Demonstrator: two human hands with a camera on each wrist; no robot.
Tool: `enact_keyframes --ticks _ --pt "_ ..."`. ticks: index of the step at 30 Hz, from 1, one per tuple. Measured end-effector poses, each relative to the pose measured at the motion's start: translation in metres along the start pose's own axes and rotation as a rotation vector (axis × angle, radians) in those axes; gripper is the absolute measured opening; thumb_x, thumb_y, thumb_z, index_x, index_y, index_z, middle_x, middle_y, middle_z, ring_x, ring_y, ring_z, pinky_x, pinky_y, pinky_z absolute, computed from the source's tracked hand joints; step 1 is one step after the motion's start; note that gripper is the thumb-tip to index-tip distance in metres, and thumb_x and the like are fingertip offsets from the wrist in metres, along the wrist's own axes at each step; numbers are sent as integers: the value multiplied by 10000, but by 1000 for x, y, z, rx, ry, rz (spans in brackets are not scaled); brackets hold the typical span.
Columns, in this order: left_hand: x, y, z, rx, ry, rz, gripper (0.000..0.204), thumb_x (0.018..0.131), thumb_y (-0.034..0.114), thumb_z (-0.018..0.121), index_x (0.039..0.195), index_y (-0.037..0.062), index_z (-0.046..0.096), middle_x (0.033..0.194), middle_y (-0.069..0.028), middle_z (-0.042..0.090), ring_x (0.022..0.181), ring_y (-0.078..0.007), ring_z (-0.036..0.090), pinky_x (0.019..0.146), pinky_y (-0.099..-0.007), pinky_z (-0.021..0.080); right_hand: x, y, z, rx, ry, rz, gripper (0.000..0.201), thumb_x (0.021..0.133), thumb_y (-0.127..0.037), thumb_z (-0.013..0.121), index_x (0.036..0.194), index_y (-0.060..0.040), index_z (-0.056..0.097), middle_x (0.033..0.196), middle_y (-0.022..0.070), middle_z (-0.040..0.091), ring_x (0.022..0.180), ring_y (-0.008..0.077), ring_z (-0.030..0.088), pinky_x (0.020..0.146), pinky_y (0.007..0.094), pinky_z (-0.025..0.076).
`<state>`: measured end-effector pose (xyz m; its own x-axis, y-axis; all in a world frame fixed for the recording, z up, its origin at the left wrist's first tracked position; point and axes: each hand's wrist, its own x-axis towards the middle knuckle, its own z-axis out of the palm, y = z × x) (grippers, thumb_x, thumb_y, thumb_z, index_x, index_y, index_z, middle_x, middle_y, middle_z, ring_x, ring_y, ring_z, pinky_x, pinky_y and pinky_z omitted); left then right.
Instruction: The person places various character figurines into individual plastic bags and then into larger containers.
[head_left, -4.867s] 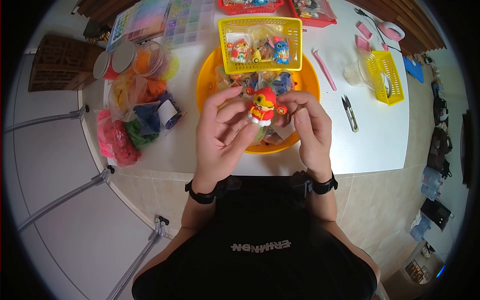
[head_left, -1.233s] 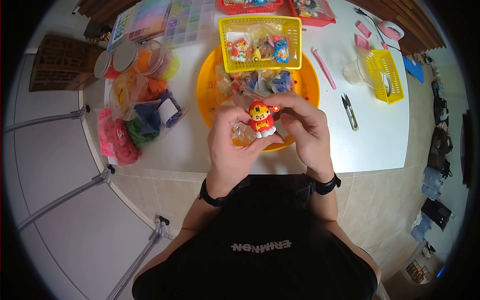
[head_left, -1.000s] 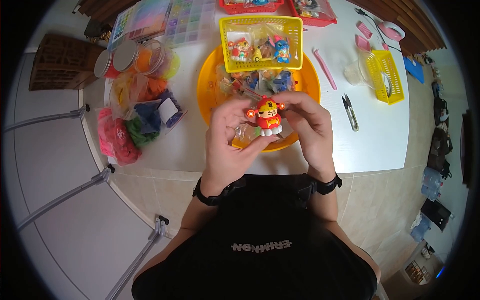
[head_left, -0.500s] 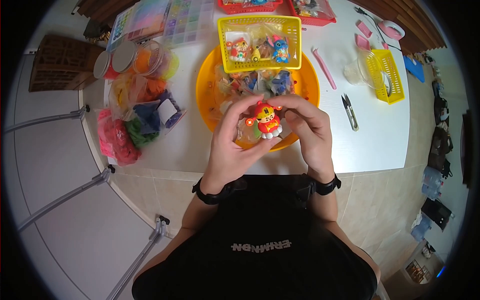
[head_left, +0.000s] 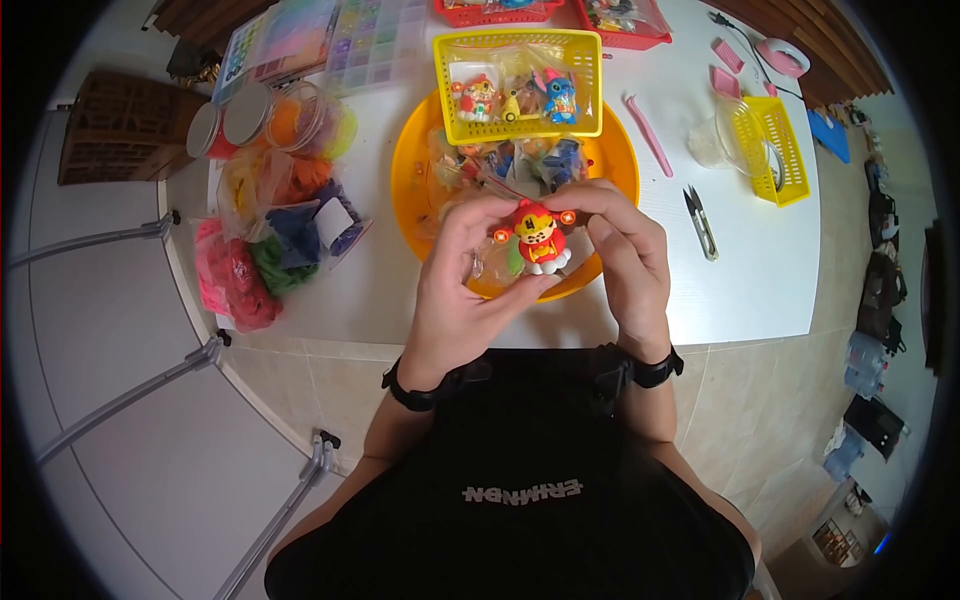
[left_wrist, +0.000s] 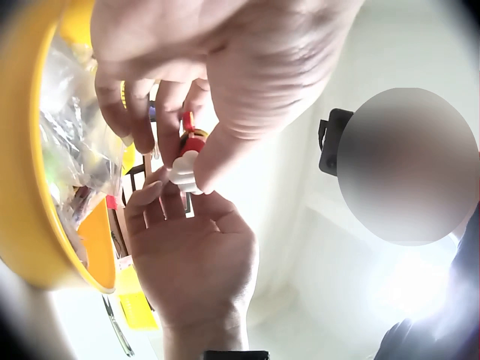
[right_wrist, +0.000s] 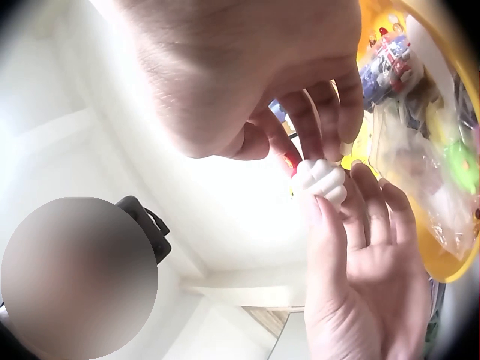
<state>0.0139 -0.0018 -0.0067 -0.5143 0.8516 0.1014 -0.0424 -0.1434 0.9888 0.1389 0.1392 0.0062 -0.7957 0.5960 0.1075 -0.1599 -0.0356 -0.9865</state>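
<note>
Above the round yellow basin (head_left: 408, 185), a small red-and-yellow cartoon figurine (head_left: 538, 235) is held upright, with round coin-like discs at the sides of its hat. My left hand (head_left: 455, 285) grips it, the thumb under its scalloped white base (right_wrist: 321, 181) and the fingers curled round its side and top. My right hand (head_left: 632, 250) has curled fingers at the hat and disc on the right, while its thumb stands a little apart. In the left wrist view the white base (left_wrist: 184, 171) shows beside the left thumb. Bagged small items lie in the basin below.
A yellow basket (head_left: 443, 95) with bagged figurines overlaps the basin's far rim. Jars (head_left: 250, 112) and bags of coloured material (head_left: 235, 270) stand left. On the right are a pink tool (head_left: 652, 140), thread snips (head_left: 702, 225) and a smaller yellow basket (head_left: 795, 165). Red baskets (head_left: 630, 38) sit behind.
The figurine has been turned and tilted between my hands, and now faces up with both discs showing. The right fingers have shifted along its hat. The hands stay over the basin.
</note>
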Motion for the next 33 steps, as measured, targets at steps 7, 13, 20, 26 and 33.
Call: enact_keyframes --ticks 7,13,20,26,33 --pt "-3 -3 1 70 31 77 646 796 -24 839 1342 -10 494 1265 -143 611 1196 -209 613 1021 -343 488 -2 -1 7 95 30 8 527 1077 -396 411 1159 60 663 1152 130 665 1048 224 619 980 344 461" --pt "4 13 -12 121 -9 93 574 791 15 851 1294 -36 579 1249 -151 658 1168 -215 638 1015 -346 492 -3 2 -1 59 57 -28 610 1073 -459 377 1152 73 665 1121 145 689 1028 229 620 951 359 474" --pt "1 8 -11 95 -38 87 653 752 14 885 1297 -13 525 1221 -128 612 1132 -215 632 989 -357 498 -2 3 2 -1 14 -75 664 1068 -491 349 1105 78 689 1103 159 689 1003 247 617 939 355 459" --pt "-4 6 -2 57 11 78 705 727 6 902 1301 5 492 1207 -109 583 1115 -204 623 972 -354 501 -1 2 5 -9 13 -71 694 1067 -511 341 1083 84 698 1089 162 687 1001 255 617 953 362 451" --pt "2 13 -22 117 -84 98 641 748 -5 872 1311 -11 566 1227 -102 616 1143 -181 619 1007 -323 479 -3 -1 0 -3 36 -61 707 1067 -522 343 1088 86 702 1080 168 683 984 261 612 963 371 441"
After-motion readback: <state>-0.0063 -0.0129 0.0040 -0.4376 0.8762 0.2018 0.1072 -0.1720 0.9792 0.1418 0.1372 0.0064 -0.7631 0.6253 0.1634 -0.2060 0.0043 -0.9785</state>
